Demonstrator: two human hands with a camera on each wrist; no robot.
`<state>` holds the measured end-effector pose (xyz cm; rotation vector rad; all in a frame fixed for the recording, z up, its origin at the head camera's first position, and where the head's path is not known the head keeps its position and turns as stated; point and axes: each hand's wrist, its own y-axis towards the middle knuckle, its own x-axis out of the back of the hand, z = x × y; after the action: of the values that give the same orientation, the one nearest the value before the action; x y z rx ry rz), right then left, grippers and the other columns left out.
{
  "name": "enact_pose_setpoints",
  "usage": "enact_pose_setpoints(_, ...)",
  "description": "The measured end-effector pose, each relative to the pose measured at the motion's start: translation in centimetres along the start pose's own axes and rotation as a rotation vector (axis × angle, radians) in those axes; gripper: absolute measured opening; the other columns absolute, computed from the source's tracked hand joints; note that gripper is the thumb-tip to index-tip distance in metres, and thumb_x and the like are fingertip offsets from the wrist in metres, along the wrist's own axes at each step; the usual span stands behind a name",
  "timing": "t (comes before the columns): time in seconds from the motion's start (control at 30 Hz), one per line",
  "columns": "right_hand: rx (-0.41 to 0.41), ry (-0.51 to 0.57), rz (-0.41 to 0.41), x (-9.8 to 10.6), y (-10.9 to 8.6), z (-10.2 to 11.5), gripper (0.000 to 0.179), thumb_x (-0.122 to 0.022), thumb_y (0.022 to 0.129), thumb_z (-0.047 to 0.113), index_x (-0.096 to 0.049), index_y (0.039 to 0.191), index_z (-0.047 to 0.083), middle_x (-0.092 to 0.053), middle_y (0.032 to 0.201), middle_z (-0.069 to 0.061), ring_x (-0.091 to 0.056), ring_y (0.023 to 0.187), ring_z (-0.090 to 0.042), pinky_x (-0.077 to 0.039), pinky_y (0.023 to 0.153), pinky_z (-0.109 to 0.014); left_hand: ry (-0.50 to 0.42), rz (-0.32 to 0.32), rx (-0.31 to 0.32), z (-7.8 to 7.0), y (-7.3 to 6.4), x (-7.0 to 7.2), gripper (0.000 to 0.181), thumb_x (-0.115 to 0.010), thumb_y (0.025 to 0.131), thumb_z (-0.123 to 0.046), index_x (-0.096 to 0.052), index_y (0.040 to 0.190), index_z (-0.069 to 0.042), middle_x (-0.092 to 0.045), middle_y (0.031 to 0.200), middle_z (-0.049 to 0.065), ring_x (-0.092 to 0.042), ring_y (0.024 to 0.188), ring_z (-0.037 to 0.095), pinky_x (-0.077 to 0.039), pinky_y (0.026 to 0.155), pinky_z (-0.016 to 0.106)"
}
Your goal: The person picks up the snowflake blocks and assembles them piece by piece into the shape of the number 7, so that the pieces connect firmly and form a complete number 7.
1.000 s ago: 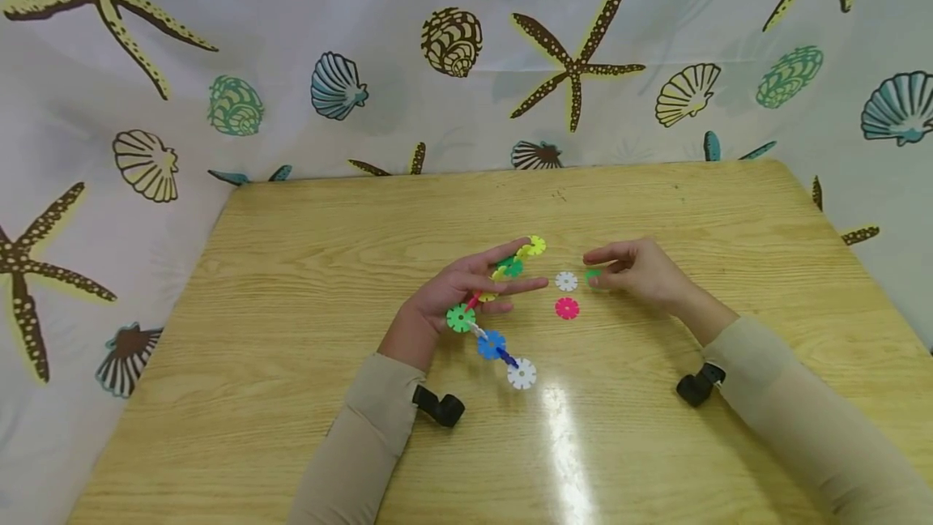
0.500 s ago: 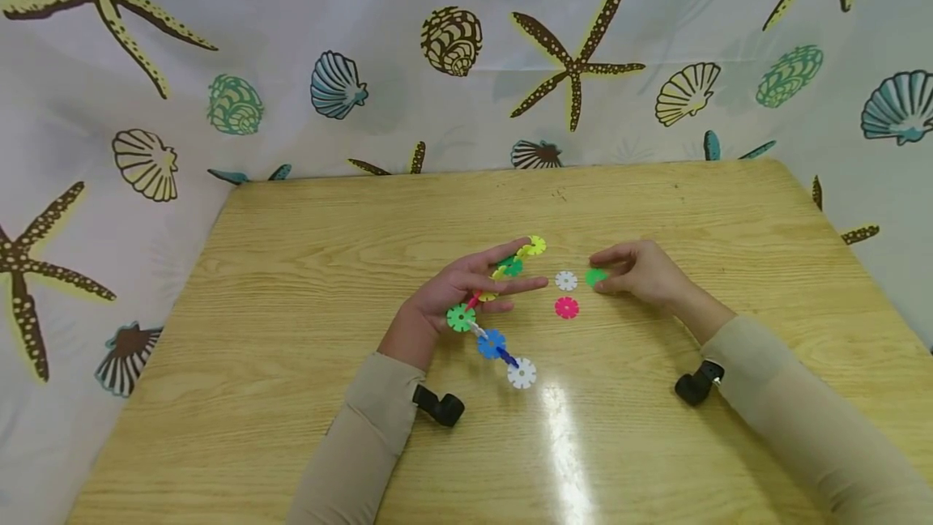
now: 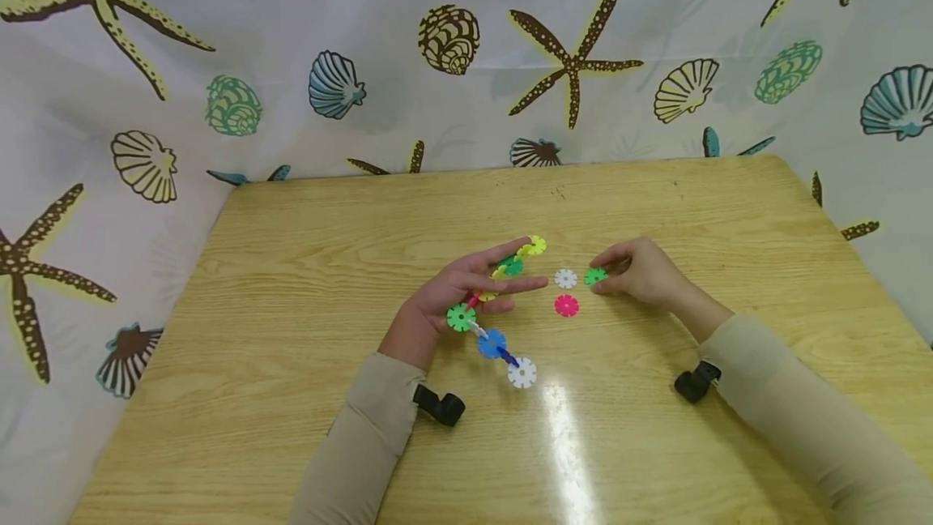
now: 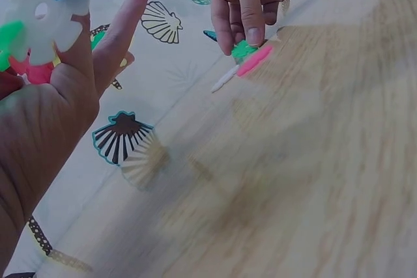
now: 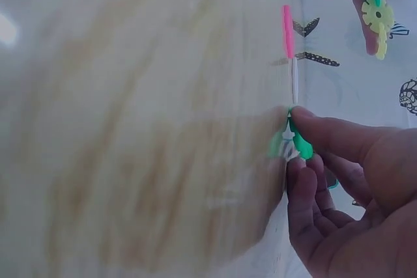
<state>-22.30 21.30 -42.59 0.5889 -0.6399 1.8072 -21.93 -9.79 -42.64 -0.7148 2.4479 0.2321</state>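
A chain of notched plastic discs, in blue, white, green, red and yellow, is held up by my left hand. It runs across the palm and fingers, some of them stretched out to the right, and its lower end hangs below the hand with a white disc at the tip. My right hand pinches a loose green disc at the tabletop. In the right wrist view the green disc tilts up on edge between thumb and fingertips. Beside it lie a white disc and a pink disc.
The wooden table stretches around both hands. Behind it and at the sides hangs a white cloth printed with shells and starfish. A black wrist camera sits on the left sleeve, another camera on the right.
The right hand's fingertips have shifted slightly right, and more of the green disc shows between them. The left hand and its chain have stayed almost still.
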Motion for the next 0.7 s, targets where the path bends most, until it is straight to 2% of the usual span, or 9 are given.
enact_pose_setpoints(0.27,-0.017,0.018,-0.010,-0.09,0.10,0.79,0.030,-0.078,0.087,0.012,-0.073,0.115,0.003,-0.071,0.115,-0.017,-0.066,0.099,-0.025,-0.055,0.088,-0.037,-0.007,-0.030,0.009,-0.15,-0.31,0.19,0.064,-0.032,0.104,0.005,-0.016,0.162,-0.018,-0.002,0.169,0.013,-0.062,0.126,0.015,-0.059,0.080,0.019)
enact_pose_setpoints(0.47,-0.031,0.026,-0.019,-0.19,0.19,1.01,0.027,-0.075,0.090,0.012,-0.073,0.116,0.002,-0.071,0.116,-0.017,-0.064,0.106,-0.028,-0.052,0.095,-0.041,0.018,-0.069,0.009,-0.16,-0.40,0.16,0.062,-0.034,0.105,0.004,-0.021,0.161,-0.018,-0.012,0.169,0.006,-0.062,0.126,0.015,-0.059,0.079,0.018)
enact_pose_setpoints(0.57,-0.035,0.046,-0.018,-0.19,0.26,0.84,0.026,-0.073,0.091,0.013,-0.073,0.115,0.003,-0.071,0.117,-0.017,-0.062,0.106,-0.027,-0.053,0.091,-0.035,0.005,-0.068,0.013,-0.17,-0.29,0.04,0.062,-0.034,0.105,0.004,-0.021,0.161,-0.018,-0.012,0.169,0.005,-0.062,0.126,0.016,-0.059,0.079,0.018)
enact_pose_setpoints(0.7,-0.067,0.130,0.001,-0.16,0.42,0.56,0.027,-0.072,0.092,0.013,-0.073,0.117,0.003,-0.069,0.117,-0.017,-0.063,0.100,-0.020,-0.058,0.081,-0.024,-0.003,-0.067,0.025,-0.24,-0.12,-0.07,0.063,-0.035,0.104,0.003,-0.020,0.161,-0.019,-0.011,0.169,0.005,-0.062,0.126,0.016,-0.060,0.081,0.019)
